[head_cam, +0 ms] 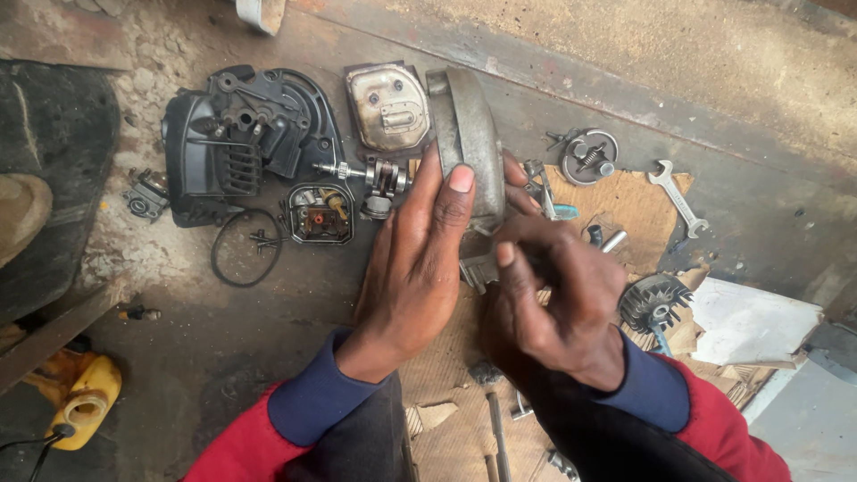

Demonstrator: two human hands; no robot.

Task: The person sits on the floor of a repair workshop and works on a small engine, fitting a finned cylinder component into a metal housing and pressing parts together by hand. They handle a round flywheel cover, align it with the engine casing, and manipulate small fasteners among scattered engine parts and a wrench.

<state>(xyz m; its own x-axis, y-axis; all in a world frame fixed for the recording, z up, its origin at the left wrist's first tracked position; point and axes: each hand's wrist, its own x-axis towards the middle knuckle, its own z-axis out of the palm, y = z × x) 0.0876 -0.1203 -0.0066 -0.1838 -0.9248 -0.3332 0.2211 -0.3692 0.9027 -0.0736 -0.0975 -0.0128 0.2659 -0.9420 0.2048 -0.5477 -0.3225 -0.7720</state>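
Observation:
My left hand (412, 263) grips a grey metal engine casing (471, 134) from its left side, holding it upright on edge, thumb against its face. My right hand (553, 299) presses at the casing's lower right, fingers curled around a small metal part that is mostly hidden. Both wrists wear blue cuffs under red sleeves. Behind the left hand lies a crankshaft with connecting rod (375, 174), and beside it a small open black box of parts (320, 214).
On the dirty floor lie a black plastic engine housing (241, 134), a muffler plate (388, 105), a black rubber ring (245, 248), a clutch (589, 156), a wrench (677, 198), a finned flywheel (653, 303), cardboard (625, 205) and a yellow can (85, 400).

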